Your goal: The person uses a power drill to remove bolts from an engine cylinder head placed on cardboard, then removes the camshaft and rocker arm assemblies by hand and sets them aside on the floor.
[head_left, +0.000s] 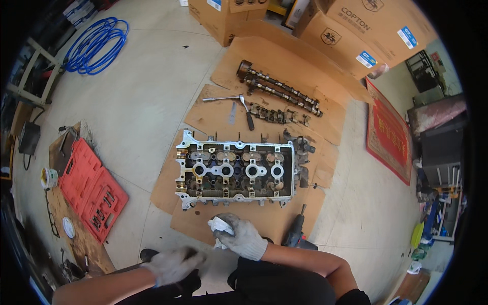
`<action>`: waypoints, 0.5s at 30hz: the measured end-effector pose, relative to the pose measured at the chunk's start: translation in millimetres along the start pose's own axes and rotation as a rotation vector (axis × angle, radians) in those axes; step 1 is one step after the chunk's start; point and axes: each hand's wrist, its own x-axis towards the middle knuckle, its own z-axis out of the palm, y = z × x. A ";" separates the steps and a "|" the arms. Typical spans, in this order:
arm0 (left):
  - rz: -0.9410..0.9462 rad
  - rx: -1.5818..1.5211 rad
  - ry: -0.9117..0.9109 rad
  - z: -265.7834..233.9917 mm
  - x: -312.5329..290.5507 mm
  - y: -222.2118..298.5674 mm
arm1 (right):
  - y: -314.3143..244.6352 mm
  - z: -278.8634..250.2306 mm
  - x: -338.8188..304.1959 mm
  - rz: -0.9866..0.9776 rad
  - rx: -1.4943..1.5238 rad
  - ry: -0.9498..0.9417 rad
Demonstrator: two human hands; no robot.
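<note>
My right hand, in a grey-white work glove, is closed round a crumpled white wipe; whether it is paper or cloth I cannot tell. It hovers just in front of the cylinder head's near edge. My left hand, also gloved, is lower and to the left, its fingers smeared by motion. An engine cylinder head lies flat on cardboard with its valve side up. Beyond it are two camshafts, a row of dark bearing caps and a ratchet with an extension.
A cordless drill lies near my right forearm. On the left sits an open red tool case with sockets. A coiled blue hose rests on the floor at far left. Cardboard boxes stand behind; a red mat lies right.
</note>
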 end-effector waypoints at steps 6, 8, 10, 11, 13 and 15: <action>0.145 0.225 -0.033 -19.1 -128.2 40.9 | -59.0 -48.1 36.1 -0.136 -0.355 -0.131; 0.227 0.327 0.046 -10.8 -137.3 43.1 | -70.2 -46.7 47.6 -0.340 -0.458 -0.114; 0.512 0.601 0.402 11.9 -128.8 19.0 | -81.1 -46.9 66.1 -0.485 -0.750 -0.102; 0.653 0.726 0.588 18.9 -123.4 10.5 | -86.4 -47.8 77.4 -0.555 -0.902 -0.103; 0.468 0.871 0.224 4.2 -122.3 19.4 | -80.9 -45.5 103.2 -0.637 -0.987 0.020; 0.594 0.802 0.365 4.7 -115.4 10.8 | -74.0 -38.5 123.6 -0.643 -1.117 0.086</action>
